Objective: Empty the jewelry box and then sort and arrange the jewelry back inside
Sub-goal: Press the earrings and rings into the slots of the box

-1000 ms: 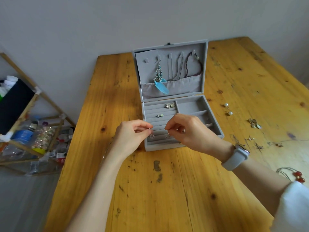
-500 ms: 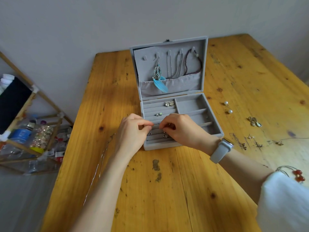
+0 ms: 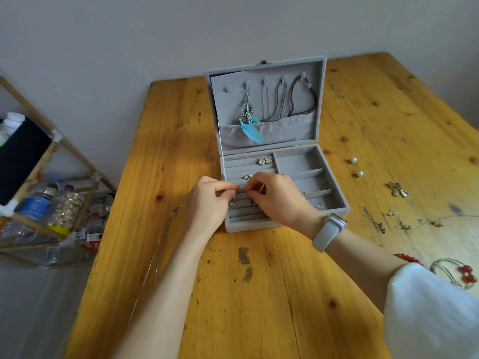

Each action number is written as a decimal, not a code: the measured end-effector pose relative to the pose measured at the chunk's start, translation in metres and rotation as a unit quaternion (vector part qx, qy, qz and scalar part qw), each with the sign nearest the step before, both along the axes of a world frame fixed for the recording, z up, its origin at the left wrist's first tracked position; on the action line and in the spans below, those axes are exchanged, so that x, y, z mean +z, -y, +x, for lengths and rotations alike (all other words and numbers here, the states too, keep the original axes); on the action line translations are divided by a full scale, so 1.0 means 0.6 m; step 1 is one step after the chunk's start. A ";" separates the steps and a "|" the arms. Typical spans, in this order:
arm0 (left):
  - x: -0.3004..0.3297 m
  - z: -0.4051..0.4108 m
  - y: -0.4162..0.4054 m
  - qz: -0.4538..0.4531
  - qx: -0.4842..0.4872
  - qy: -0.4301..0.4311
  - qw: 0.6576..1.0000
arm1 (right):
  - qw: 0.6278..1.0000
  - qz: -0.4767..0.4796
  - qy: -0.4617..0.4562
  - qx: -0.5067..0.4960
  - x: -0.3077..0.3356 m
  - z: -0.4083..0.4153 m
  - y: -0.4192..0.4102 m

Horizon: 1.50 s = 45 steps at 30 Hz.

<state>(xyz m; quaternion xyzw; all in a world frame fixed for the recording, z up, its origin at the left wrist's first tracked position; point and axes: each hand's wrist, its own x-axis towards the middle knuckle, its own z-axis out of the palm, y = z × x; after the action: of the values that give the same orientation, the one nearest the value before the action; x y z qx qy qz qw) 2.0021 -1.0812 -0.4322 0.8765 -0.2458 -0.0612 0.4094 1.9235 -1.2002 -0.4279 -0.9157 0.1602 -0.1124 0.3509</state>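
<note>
A thin silver chain (image 3: 158,244) lies on the worktop (image 3: 259,294) left of the jewelry box (image 3: 282,224), its length running toward the near edge. The left hand (image 3: 210,200) hovers at the box's near-left corner, its grip a thumb-and-forefinger pinch pressed together over the ring rolls; what it pinches is too small to tell. The grey velvet box sits mid-worktop with its long axis across the worktop, its hinged lid (image 3: 267,71) upright at the far side and its open face toward the person. In the lid hang a blue feather earring (image 3: 250,123) and several necklaces (image 3: 290,102), their ends tucked into a pocket. The right hand (image 3: 280,198), fingers curled in a pinching grip, meets the left above two small heart earrings (image 3: 232,202) in the rolls. Right of the box, two pearl studs (image 3: 357,166) lie on the worktop.
</note>
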 end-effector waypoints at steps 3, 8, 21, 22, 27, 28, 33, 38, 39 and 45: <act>-0.002 -0.003 0.000 -0.006 0.010 -0.002 1.000 | 1.000 -0.027 -0.012 -0.001 0.000 0.006 -0.004; -0.003 -0.004 0.001 0.010 0.027 -0.001 1.000 | 0.998 -0.052 -0.026 -0.023 -0.003 0.015 -0.008; -0.014 -0.019 -0.009 0.043 0.045 0.120 0.991 | 0.994 -0.099 -0.024 -0.030 -0.006 0.015 -0.023; -0.014 -0.021 -0.010 0.042 0.046 0.121 0.991 | 0.994 -0.099 -0.026 -0.029 -0.005 0.015 -0.024; -0.015 -0.028 -0.012 0.034 0.046 0.132 0.990 | 0.996 -0.089 -0.022 -0.021 -0.006 0.009 -0.024; -0.016 -0.030 -0.013 0.032 0.045 0.136 0.989 | 0.996 -0.085 -0.018 -0.021 -0.006 0.008 -0.024; -0.018 -0.034 -0.019 0.017 0.043 0.161 0.986 | 0.995 -0.093 0.030 -0.023 -0.014 0.000 -0.023; -0.026 -0.033 -0.027 0.039 0.023 0.187 0.981 | 0.986 -0.148 0.073 0.012 -0.031 -0.017 -0.028; -0.025 -0.033 -0.028 0.044 0.021 0.183 0.982 | 0.986 -0.149 0.072 0.013 -0.031 -0.016 -0.028; -0.012 -0.053 -0.023 0.001 0.037 0.189 0.981 | 0.992 -0.063 0.110 0.004 -0.018 -0.034 -0.024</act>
<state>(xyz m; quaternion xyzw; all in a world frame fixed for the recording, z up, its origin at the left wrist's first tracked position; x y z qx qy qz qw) 1.9706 -1.0671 -0.4396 0.8811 -0.2859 0.1204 0.3571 1.9031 -1.1858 -0.4385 -0.9186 0.1095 -0.2209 0.3088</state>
